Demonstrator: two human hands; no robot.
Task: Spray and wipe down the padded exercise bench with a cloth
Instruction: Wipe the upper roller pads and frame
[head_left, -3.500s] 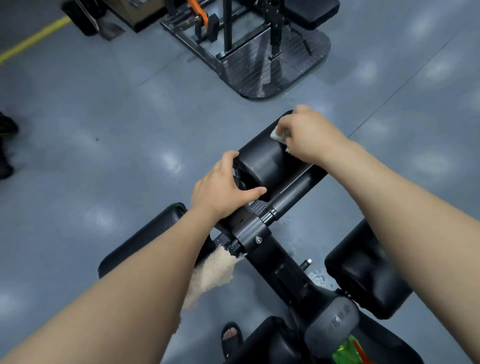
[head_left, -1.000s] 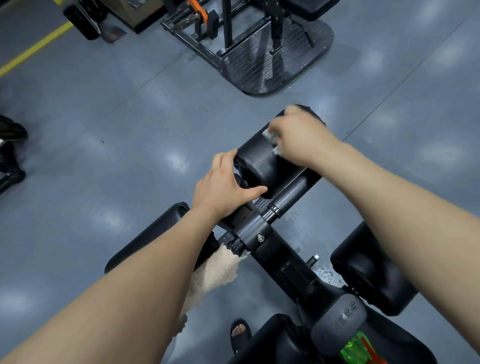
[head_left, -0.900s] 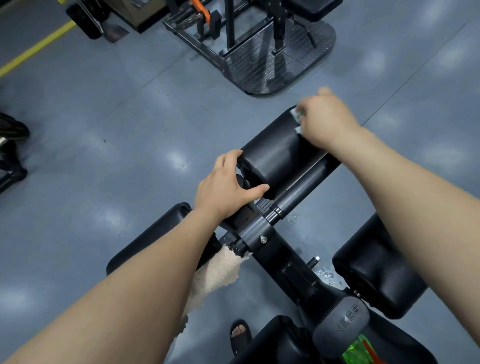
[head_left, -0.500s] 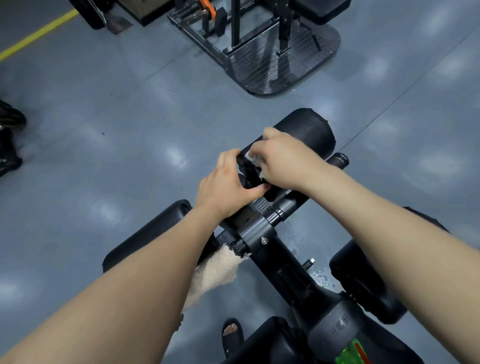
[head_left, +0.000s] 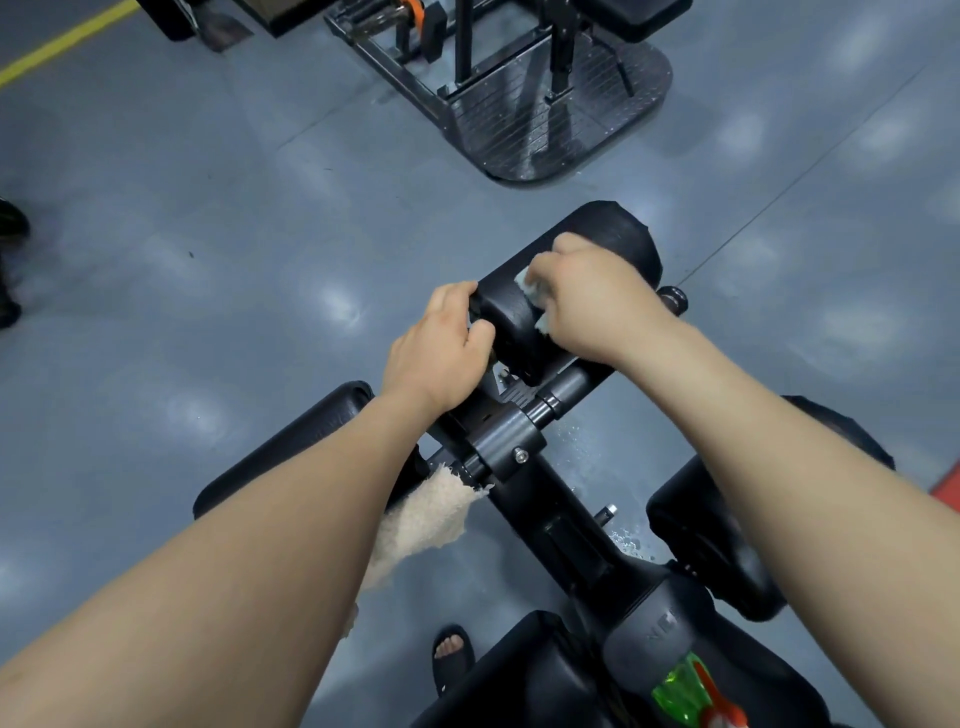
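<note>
The right hand (head_left: 587, 301) is curled round a small white cloth (head_left: 525, 283), pressing it onto the top of the black roller pad (head_left: 613, 239) at the bench's (head_left: 556, 525) far end. The left hand (head_left: 441, 353) grips the pad's near end, fingers wrapped. A green spray bottle (head_left: 678, 693) sits at the bench's near end; a beige towel (head_left: 426, 519) hangs beside the left forearm

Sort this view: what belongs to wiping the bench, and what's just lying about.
Job: right hand holding white cloth on roller pad; left hand gripping the pad's end; green spray bottle; beige towel.
Lying about: black rack; yellow floor line; dark shoes.
</note>
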